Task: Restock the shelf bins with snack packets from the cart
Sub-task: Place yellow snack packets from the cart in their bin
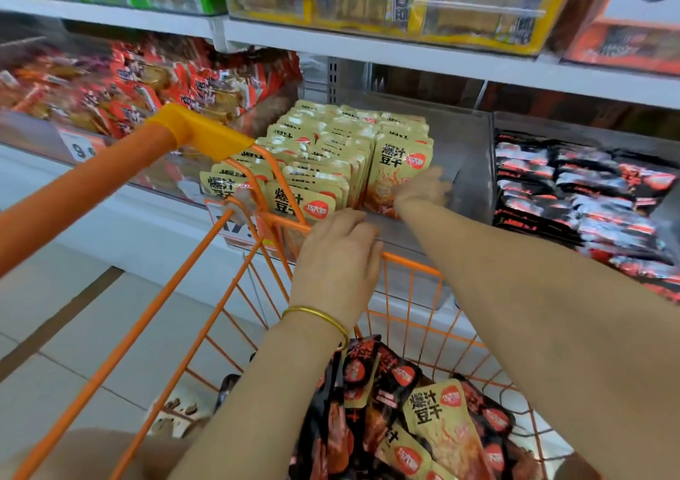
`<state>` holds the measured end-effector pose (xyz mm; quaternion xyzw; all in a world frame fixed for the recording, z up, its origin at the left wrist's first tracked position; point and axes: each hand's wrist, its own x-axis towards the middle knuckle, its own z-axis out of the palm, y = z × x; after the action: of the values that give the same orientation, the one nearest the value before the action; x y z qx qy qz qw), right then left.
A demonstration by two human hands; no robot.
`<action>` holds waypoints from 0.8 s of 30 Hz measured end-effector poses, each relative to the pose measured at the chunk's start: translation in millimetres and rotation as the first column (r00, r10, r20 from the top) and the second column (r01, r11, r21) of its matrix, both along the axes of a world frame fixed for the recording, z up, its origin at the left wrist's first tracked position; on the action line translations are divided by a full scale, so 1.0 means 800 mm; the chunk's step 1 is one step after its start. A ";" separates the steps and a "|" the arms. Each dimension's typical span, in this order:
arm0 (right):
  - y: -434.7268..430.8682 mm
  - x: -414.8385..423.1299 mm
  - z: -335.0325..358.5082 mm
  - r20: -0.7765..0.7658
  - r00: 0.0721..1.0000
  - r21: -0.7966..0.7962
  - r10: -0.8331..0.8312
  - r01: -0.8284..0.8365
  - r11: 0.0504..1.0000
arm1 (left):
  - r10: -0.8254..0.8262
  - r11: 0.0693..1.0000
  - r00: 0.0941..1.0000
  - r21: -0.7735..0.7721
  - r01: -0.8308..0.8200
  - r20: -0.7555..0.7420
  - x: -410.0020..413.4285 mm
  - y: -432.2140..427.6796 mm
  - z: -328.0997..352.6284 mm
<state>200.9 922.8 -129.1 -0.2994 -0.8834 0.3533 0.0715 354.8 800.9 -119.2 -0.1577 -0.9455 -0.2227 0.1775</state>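
A clear shelf bin (467,170) holds rows of upright beige snack packets (323,148). My right hand (423,189) reaches into the bin and touches the front of the rightmost beige packet (399,170), its fingers partly hidden. My left hand (336,259) rests with curled fingers on the front rim of the orange wire cart (412,264), just before the bin's front row. In the cart below lie black-and-red packets (368,380) and loose beige packets (441,417).
A bin of black packets (581,200) stands to the right, a bin of red-orange packets (147,86) to the left. The cart's orange handle (110,181) crosses the left foreground. The upper shelf carries boxed goods (404,1). Pale floor tiles (73,314) lie at lower left.
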 end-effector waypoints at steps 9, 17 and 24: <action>-0.005 0.004 0.004 0.075 0.992 -0.009 0.102 -0.102 0.995 | 0.002 0.999 1.000 0.038 -0.001 -0.026 -0.002 -0.003 -0.001; -0.015 0.150 0.086 -0.336 0.824 0.088 0.455 -0.454 0.887 | -0.027 0.991 1.000 0.134 0.027 0.005 0.007 -0.013 0.039; -0.014 0.276 0.021 -0.007 0.485 -0.033 0.874 -0.874 0.485 | 0.088 0.995 0.995 0.053 -0.086 -0.042 0.038 -0.038 0.042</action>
<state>421.4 911.4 -112.5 0.1872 -0.9078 0.3532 -0.1270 385.5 770.9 -85.3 -0.1166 -0.9413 -0.2355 0.2119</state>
